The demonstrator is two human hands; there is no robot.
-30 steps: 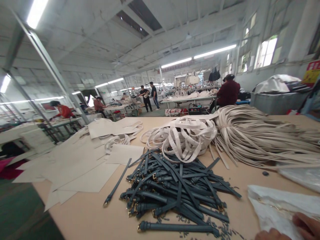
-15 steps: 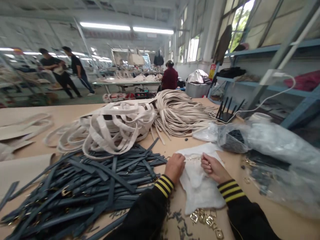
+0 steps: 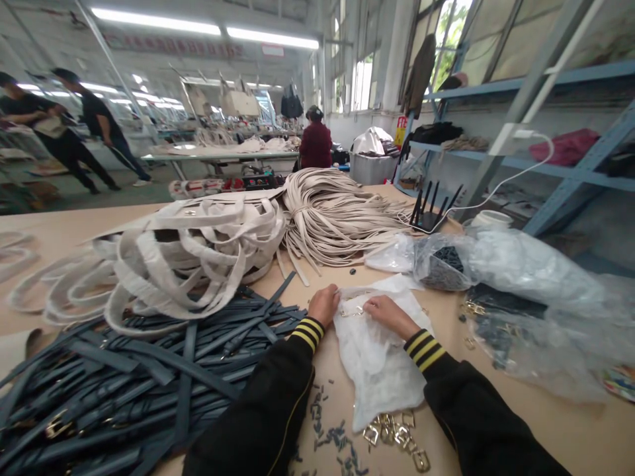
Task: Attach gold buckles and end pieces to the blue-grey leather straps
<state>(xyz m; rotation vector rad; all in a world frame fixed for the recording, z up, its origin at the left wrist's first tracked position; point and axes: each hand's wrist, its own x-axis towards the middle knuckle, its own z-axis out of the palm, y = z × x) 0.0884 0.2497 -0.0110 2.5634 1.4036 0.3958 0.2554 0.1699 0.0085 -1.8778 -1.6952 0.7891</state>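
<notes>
A thin white translucent bag [image 3: 381, 370] lies on the table in front of me. At its upper left edge, my left hand [image 3: 323, 305] is closed in a pinch on the bag. My right hand [image 3: 390, 316] rests over the upper part of the bag with fingers curled together; what they hold is hidden. Between my hands, a few gold buckles [image 3: 352, 311] show on or through the bag, near the right fingertips. More gold square buckles [image 3: 397, 433] lie in a pile below the bag. Small dark strip pieces [image 3: 337, 436] are scattered left of them.
Dark blue buckled straps [image 3: 149, 383] are heaped at left. Behind them lie looped cream straps [image 3: 198, 258] and a tied bundle of beige strips [image 3: 337, 215]. At right are clear plastic bags [image 3: 536, 264] and a black router [image 3: 429, 211]. Several people are farther back.
The camera view has turned right and the scene shifts left. My right hand has moved from a raised fist down onto the bag, closer to my left hand, which still pinches the edge.
</notes>
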